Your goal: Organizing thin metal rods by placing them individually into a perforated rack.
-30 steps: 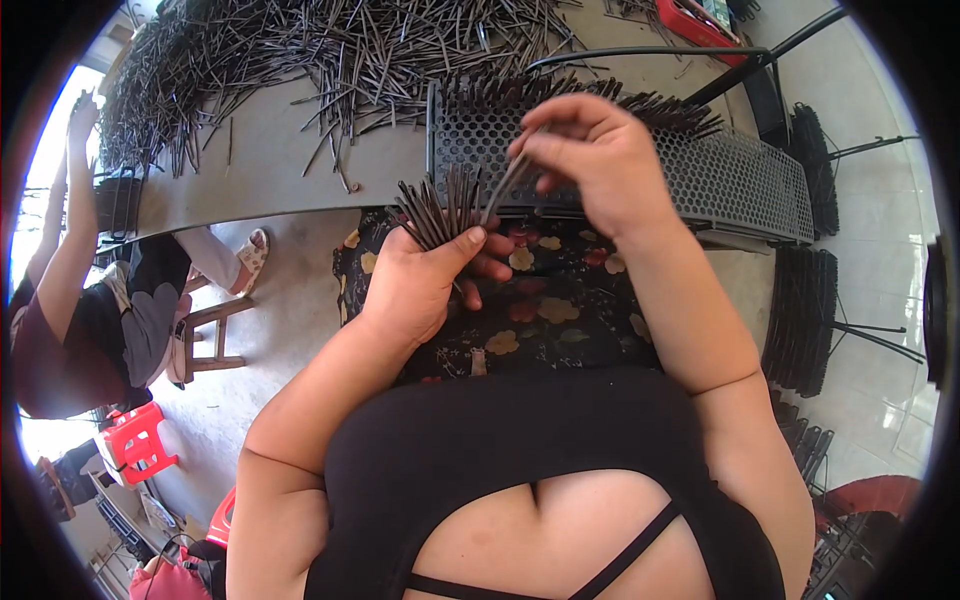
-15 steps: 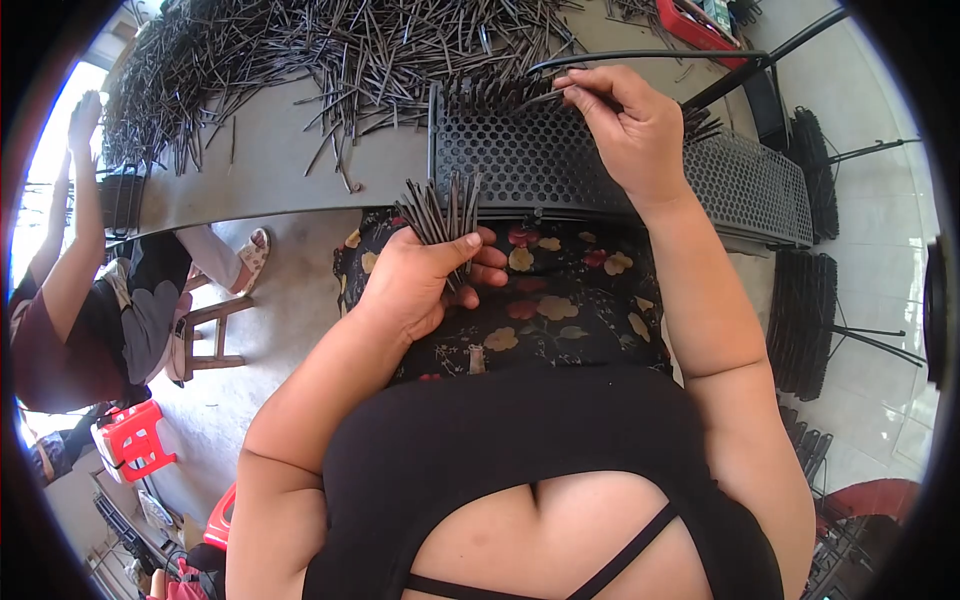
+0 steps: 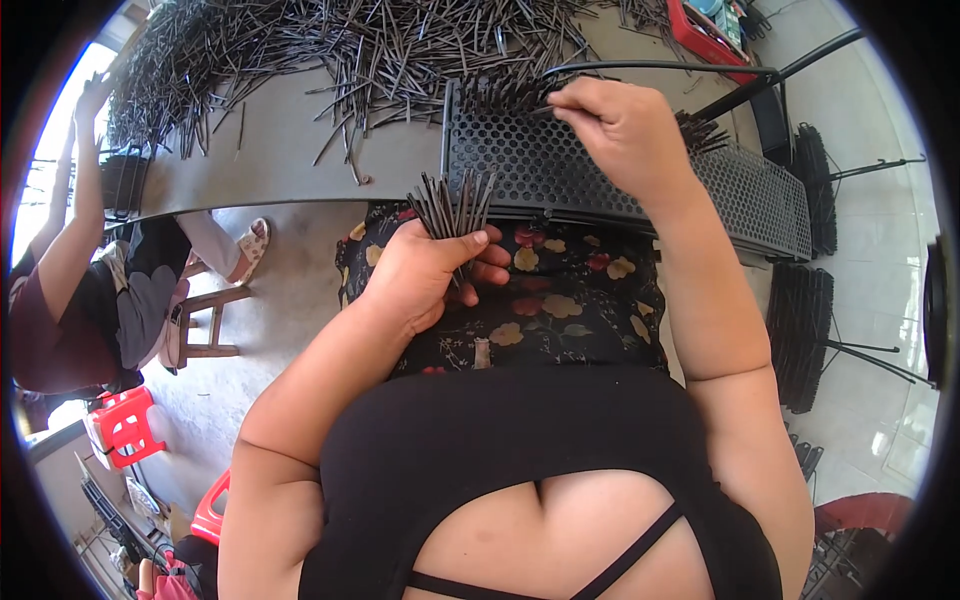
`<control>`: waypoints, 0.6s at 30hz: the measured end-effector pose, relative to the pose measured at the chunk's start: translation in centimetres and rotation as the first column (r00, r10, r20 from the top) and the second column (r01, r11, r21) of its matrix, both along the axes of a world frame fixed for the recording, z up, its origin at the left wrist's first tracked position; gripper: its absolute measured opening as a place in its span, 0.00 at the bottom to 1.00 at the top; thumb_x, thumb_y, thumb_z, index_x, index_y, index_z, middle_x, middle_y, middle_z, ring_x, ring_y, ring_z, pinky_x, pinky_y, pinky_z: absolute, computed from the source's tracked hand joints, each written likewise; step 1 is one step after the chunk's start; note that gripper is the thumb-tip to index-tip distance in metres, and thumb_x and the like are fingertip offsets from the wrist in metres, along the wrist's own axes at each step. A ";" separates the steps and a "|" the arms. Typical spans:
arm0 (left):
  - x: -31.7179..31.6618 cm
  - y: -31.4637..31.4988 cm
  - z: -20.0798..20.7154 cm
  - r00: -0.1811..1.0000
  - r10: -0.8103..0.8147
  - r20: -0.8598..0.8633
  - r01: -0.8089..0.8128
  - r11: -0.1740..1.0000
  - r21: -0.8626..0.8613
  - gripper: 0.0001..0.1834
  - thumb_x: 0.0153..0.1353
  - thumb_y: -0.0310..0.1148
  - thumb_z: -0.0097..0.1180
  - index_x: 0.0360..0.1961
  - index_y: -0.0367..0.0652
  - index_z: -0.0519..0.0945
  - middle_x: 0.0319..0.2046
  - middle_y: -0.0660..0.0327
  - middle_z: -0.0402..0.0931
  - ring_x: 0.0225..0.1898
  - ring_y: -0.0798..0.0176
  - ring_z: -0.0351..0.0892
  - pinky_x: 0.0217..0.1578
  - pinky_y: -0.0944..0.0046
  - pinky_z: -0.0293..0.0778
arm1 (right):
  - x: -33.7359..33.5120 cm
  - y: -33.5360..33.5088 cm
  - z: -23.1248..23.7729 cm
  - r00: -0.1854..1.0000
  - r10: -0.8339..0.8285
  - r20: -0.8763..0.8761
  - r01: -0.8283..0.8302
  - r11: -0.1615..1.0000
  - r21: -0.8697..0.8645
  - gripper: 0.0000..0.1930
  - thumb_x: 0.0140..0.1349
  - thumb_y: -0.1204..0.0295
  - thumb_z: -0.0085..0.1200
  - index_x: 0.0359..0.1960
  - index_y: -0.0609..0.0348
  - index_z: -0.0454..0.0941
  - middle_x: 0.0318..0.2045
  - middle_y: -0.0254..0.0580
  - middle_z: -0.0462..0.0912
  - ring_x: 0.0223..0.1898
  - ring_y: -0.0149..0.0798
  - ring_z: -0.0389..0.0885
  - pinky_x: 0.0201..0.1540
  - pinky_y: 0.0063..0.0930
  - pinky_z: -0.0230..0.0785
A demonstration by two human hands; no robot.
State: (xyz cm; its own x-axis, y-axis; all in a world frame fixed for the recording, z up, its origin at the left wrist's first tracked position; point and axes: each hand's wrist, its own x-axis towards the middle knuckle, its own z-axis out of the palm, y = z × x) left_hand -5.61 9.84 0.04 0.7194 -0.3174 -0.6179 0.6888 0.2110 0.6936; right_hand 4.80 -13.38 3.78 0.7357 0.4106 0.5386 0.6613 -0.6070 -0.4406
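In front of my lap, my left hand [image 3: 415, 275] is closed around a bundle of thin dark sticks [image 3: 455, 212], whose ends fan out above the thumb. My right hand [image 3: 630, 135] is raised over a black perforated metal panel [image 3: 525, 165], its fingers pinched. A short bit of one thin dark stick [image 3: 541, 110] shows at those fingertips; the rest is hidden by the fingers. Along the panel's far edge, several like sticks [image 3: 490, 95] stand close together in its holes. What the sticks are made of, I cannot tell.
A large loose heap of dark sticks [image 3: 370, 40] covers the far tabletop [image 3: 290, 170]. A black metal bar [image 3: 815, 62] crosses at the right, near a red tray [image 3: 700, 40]. At the left, another person [image 3: 75, 290] sits by a wooden stool [image 3: 208, 325]. Dark racks [image 3: 800, 335] stand at the right.
My right hand has moved slightly left and nearer along the row of standing sticks, still pinched. My left hand keeps its bundle in nearly the same place. The view has shifted slightly.
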 end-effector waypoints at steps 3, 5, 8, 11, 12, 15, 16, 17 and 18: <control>-0.1 0.2 -0.2 1.000 -0.012 0.010 0.012 1.000 0.005 0.11 0.68 0.31 0.54 0.47 0.35 0.77 0.36 0.55 0.83 0.32 0.63 0.85 0.22 0.67 0.72 | 1.0 0.9 -1.0 0.998 -0.002 0.064 -0.001 0.999 0.038 0.07 0.57 0.73 0.62 0.38 0.55 0.85 0.31 0.41 0.87 0.35 0.45 0.85 0.38 0.33 0.77; -0.1 0.1 -0.1 1.000 -0.005 0.009 0.005 1.000 0.011 0.11 0.68 0.31 0.54 0.47 0.36 0.78 0.36 0.56 0.83 0.32 0.63 0.85 0.22 0.67 0.71 | 1.7 1.0 -1.2 0.989 -0.046 0.137 0.051 0.998 -0.030 0.08 0.57 0.71 0.62 0.38 0.53 0.86 0.32 0.38 0.87 0.37 0.43 0.85 0.42 0.32 0.77; -0.1 0.1 0.1 1.000 0.010 0.002 -0.010 1.000 0.011 0.11 0.68 0.32 0.54 0.47 0.36 0.78 0.35 0.56 0.83 0.32 0.63 0.84 0.22 0.68 0.71 | 2.7 0.7 -2.2 0.981 -0.022 0.194 0.036 0.997 -0.071 0.09 0.57 0.69 0.62 0.39 0.54 0.87 0.33 0.37 0.88 0.38 0.42 0.85 0.43 0.33 0.77; -0.1 0.1 -0.1 0.999 0.035 0.013 -0.035 0.999 -0.004 0.11 0.68 0.32 0.54 0.47 0.36 0.78 0.35 0.56 0.83 0.32 0.63 0.84 0.22 0.69 0.71 | 2.6 0.8 -2.1 0.929 -0.013 0.371 0.048 0.995 -0.086 0.08 0.56 0.70 0.63 0.38 0.55 0.87 0.33 0.37 0.88 0.37 0.43 0.85 0.42 0.33 0.77; -0.2 0.1 -0.3 0.998 0.049 0.029 -0.049 0.999 -0.013 0.11 0.69 0.32 0.54 0.47 0.36 0.78 0.35 0.57 0.83 0.31 0.64 0.84 0.21 0.69 0.71 | 1.9 1.0 -1.9 0.929 -0.012 0.370 0.047 0.995 -0.086 0.08 0.56 0.70 0.63 0.38 0.55 0.87 0.33 0.37 0.88 0.37 0.43 0.85 0.42 0.33 0.77; -0.5 -0.1 -0.3 0.994 0.048 0.102 -0.045 0.999 -0.027 0.10 0.69 0.31 0.53 0.47 0.36 0.78 0.34 0.57 0.83 0.30 0.64 0.84 0.20 0.70 0.71 | -2.8 2.3 -0.5 0.956 -0.059 -0.287 0.142 0.950 0.278 0.09 0.56 0.75 0.64 0.40 0.59 0.85 0.34 0.40 0.88 0.36 0.35 0.85 0.41 0.26 0.76; -0.6 -0.2 -0.3 0.994 0.044 0.102 -0.041 0.999 -0.027 0.10 0.69 0.31 0.53 0.47 0.36 0.78 0.34 0.57 0.83 0.30 0.64 0.84 0.20 0.70 0.71 | -3.7 2.7 -0.7 0.859 0.131 -0.495 0.120 0.888 0.444 0.10 0.58 0.75 0.63 0.42 0.60 0.84 0.33 0.39 0.87 0.35 0.32 0.84 0.40 0.24 0.76; -0.6 -0.5 -0.1 0.991 0.038 0.131 -0.032 0.998 -0.045 0.10 0.69 0.31 0.53 0.47 0.36 0.78 0.34 0.57 0.82 0.30 0.63 0.84 0.20 0.70 0.70 | -4.5 3.0 -0.9 0.699 0.343 -0.628 0.145 0.792 0.593 0.12 0.59 0.75 0.63 0.44 0.62 0.83 0.33 0.39 0.87 0.34 0.30 0.84 0.39 0.22 0.76; -0.7 -0.6 0.0 0.987 0.032 0.160 -0.022 0.998 -0.064 0.10 0.70 0.31 0.53 0.47 0.36 0.78 0.33 0.56 0.82 0.30 0.62 0.83 0.20 0.69 0.69 | -5.3 3.4 -1.0 0.644 0.405 -0.649 0.158 0.760 0.631 0.13 0.60 0.76 0.62 0.47 0.64 0.81 0.32 0.37 0.86 0.32 0.26 0.81 0.36 0.20 0.75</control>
